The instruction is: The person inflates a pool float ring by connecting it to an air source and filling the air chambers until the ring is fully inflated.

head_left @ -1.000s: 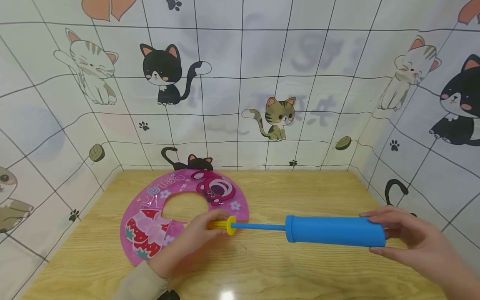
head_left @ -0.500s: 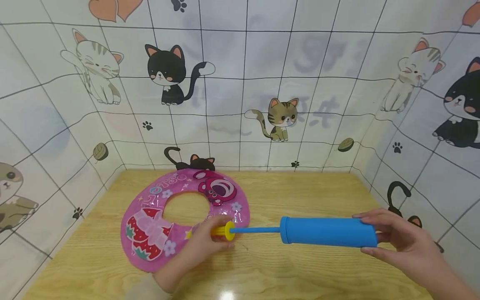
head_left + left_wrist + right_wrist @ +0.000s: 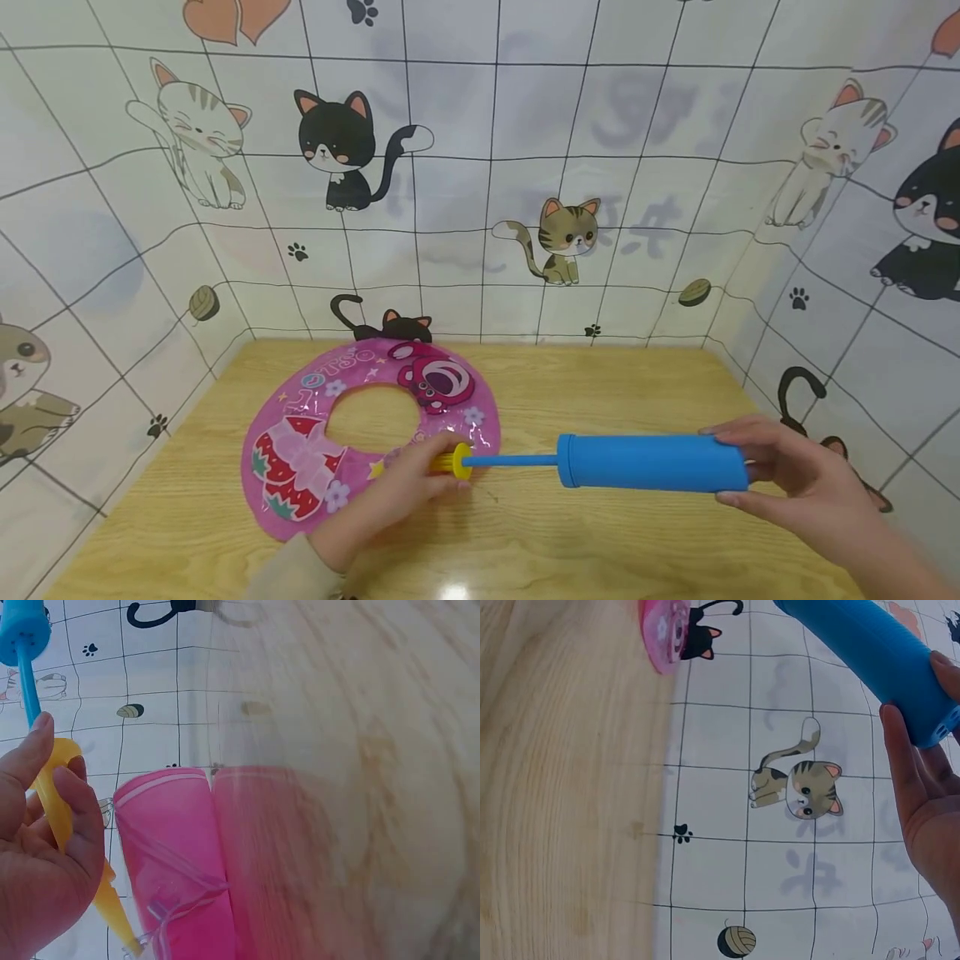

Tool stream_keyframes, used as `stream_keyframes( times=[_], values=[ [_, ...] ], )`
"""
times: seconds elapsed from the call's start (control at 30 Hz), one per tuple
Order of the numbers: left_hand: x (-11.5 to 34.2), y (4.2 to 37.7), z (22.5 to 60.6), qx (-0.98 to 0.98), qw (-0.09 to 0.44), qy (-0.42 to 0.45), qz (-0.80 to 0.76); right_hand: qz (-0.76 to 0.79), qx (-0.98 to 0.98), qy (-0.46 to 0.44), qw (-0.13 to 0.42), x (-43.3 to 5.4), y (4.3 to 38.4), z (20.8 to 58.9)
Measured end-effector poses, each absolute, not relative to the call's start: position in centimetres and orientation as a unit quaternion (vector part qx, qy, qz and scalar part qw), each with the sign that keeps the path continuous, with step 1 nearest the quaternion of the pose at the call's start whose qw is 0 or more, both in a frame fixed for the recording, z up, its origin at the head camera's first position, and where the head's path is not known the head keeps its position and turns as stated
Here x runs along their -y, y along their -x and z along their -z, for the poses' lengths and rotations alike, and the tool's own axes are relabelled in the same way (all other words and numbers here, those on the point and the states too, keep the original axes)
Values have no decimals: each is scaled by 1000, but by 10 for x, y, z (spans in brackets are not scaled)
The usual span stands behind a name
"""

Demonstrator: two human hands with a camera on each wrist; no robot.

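Observation:
A blue hand pump [image 3: 652, 462] with a yellow nozzle piece [image 3: 447, 462] lies level over the table in the head view. My left hand [image 3: 405, 483] grips the yellow piece, and a stretch of thin blue rod [image 3: 513, 460] shows between it and the barrel. My right hand [image 3: 802, 487] holds the barrel's far end between thumb and fingers. On the left is a pink swim ring [image 3: 296, 400] printed with strawberries and a bear. In the left wrist view, the tapered yellow tip [image 3: 116, 915] meets the ring's clear valve [image 3: 157, 922].
The wooden table [image 3: 600, 383] carries the ring at its left side. A white cloth wall [image 3: 450, 192] with grid lines and printed cats stands behind and at both sides.
My right hand and the blue barrel have moved left toward my left hand, so less rod shows. The left hand keeps its grip on the yellow nozzle. The head view has shifted slightly.

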State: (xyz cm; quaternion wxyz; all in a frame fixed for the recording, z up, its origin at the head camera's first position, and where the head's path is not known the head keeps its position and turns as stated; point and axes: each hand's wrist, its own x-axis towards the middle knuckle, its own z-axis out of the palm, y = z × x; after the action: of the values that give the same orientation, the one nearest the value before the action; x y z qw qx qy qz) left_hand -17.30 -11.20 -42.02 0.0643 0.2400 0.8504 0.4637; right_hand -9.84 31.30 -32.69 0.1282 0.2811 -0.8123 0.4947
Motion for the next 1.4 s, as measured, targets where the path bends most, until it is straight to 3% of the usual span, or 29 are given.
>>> stream_keyframes(
  times=[0.57, 0.8, 1.0, 1.4],
  values=[
    [93, 174, 416, -837, 75, -235, -489, -504, 823, -253, 73, -247, 123, 354],
    [81, 172, 412, -820, 80, -246, -510, -498, 823, -260, 81, -229, 123, 353],
    [85, 176, 407, -805, 109, -246, -529, -498, 821, -268, 75, -244, 123, 347],
    [106, 185, 409, -831, 99, -256, -484, -513, 782, -340, 96, -306, 112, 331]
  ],
)
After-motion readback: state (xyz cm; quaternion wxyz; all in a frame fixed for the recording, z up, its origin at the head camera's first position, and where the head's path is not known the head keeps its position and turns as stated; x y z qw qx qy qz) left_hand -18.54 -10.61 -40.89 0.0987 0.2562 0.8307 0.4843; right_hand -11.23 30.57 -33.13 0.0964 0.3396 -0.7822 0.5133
